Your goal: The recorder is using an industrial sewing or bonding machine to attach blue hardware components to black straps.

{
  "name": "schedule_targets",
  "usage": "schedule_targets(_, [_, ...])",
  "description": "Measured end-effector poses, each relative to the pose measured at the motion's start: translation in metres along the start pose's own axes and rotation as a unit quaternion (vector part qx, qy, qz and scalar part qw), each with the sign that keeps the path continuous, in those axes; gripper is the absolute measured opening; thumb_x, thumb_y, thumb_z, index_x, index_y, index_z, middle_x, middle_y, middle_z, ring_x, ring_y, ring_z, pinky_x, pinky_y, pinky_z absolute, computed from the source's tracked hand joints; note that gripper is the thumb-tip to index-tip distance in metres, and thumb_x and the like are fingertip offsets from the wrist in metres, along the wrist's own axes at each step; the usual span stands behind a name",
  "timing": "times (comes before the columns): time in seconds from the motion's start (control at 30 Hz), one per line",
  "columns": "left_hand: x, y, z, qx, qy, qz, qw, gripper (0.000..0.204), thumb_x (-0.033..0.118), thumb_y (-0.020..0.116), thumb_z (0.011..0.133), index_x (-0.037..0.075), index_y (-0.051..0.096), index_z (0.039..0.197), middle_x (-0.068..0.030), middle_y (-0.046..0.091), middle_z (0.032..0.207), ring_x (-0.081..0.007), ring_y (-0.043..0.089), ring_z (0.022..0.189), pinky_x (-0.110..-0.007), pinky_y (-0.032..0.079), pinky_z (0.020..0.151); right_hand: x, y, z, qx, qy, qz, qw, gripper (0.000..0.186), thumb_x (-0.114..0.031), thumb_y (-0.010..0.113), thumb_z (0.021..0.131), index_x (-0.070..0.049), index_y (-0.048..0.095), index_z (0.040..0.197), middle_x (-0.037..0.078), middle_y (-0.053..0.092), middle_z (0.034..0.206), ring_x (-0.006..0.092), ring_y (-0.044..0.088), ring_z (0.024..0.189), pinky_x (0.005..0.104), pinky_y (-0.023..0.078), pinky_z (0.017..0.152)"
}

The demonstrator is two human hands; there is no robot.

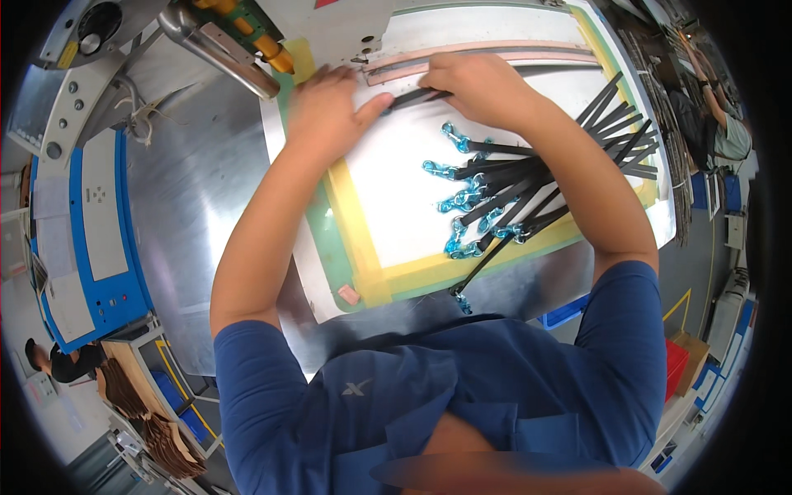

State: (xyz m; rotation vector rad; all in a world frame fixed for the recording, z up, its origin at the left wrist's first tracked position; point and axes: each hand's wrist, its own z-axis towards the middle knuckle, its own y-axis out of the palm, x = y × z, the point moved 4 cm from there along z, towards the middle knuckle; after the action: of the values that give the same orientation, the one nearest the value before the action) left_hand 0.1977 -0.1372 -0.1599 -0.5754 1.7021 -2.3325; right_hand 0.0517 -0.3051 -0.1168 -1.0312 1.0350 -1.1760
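A short stretch of black strap (419, 97) lies over the white board (388, 190), between my two hands. My right hand (478, 87) is closed on this strap, with its fingertips bent down onto it. At the strap's left end, my left hand (330, 107) rests flat, thumb stretched out toward the strap and fingers apart, somewhat blurred. Under my right forearm lies a fanned bundle of black straps (511, 177), with metal clasps in blue wrapping (466, 194) at their left ends. One strap hangs toward the board's near edge, its wrapped clasp (462, 304) past it.
A long pinkish guide strip (487, 56) runs across the board's far side. Yellow tape (359, 231) borders the board, and a small pink block (349, 294) sits at its near left corner. A machine head with a metal cylinder (219, 49) overhangs the far left, above a steel tabletop (186, 214).
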Motion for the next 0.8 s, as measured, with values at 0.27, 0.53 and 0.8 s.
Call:
schedule_targets(0.27, [-0.005,-0.007,0.001,0.110,0.005,-0.040,0.993,0.038,0.033,0.072,0.093,0.004,0.074,0.118,-0.0145,0.073,0.115,-0.0353,0.067,0.110,-0.043,0.053,0.096,0.025,0.025,0.050,0.050,-0.001,0.031,0.998,0.036,0.003,0.061,0.082,-0.014,0.077,0.110,0.006,0.070,0.107,0.0307,0.069,0.097,0.0426,0.055,0.085])
schedule_targets(0.53, [-0.011,0.010,0.007,0.117,0.051,-0.063,0.990,0.027,0.007,0.066,0.095,0.011,0.075,0.120,-0.0092,0.074,0.118,-0.0317,0.067,0.110,-0.040,0.054,0.096,0.035,0.038,0.049,0.051,-0.009,0.027,0.998,0.032,-0.002,0.063,0.084,-0.016,0.078,0.109,0.004,0.070,0.107,0.0291,0.070,0.098,0.0426,0.056,0.084])
schedule_targets(0.8, [-0.009,0.008,0.005,0.127,0.065,-0.047,0.989,0.032,0.000,0.065,0.092,0.012,0.076,0.119,-0.0078,0.074,0.114,-0.0306,0.067,0.106,-0.039,0.055,0.093,0.023,0.024,0.053,0.005,-0.028,0.058,0.998,0.027,-0.008,0.058,0.089,-0.016,0.077,0.107,0.010,0.068,0.101,0.0332,0.070,0.095,0.0442,0.056,0.078])
